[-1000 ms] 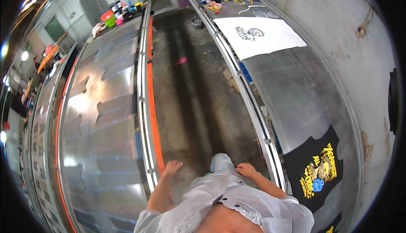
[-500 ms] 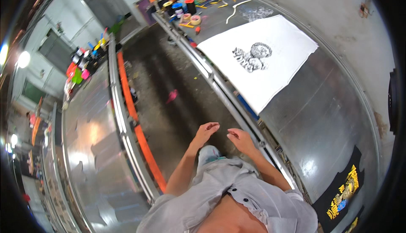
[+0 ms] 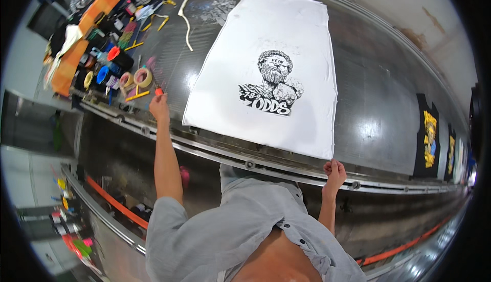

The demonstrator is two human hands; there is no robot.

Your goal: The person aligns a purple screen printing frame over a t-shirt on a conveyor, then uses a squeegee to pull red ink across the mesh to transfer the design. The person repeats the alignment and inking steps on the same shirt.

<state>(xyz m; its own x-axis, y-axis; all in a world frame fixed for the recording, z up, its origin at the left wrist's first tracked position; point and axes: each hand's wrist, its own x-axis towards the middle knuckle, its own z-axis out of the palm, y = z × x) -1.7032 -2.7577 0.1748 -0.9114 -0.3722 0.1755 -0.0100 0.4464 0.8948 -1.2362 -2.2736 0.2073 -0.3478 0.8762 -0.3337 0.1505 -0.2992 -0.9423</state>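
A white fabric panel (image 3: 215,98) lies spread on the dark tabletop, with a black printed design of a bearded bust and lettering (image 3: 273,85) in its middle. My left hand (image 3: 159,109) reaches over the table's near edge, its fingers closed around the end of a small red-handled tool (image 3: 159,91); the tool's dark tip points away from me. At the fabric's near right corner is my right hand (image 3: 334,173), its fingers curled and pressed together. Whether they pinch the fabric there is too small to make out.
Tape rolls (image 3: 142,78), a yellow-handled tool (image 3: 138,95) and several ink containers (image 3: 120,58) crowd the table's left end. A pale strip (image 3: 186,18) lies beyond them. Black printed pieces (image 3: 428,136) lie at the right. A metal rail (image 3: 250,164) runs along the near edge.
I have turned to face the table with the white fabric. My hands have moved apart, the left onto the red-handled tool, the right to the fabric's near right corner.
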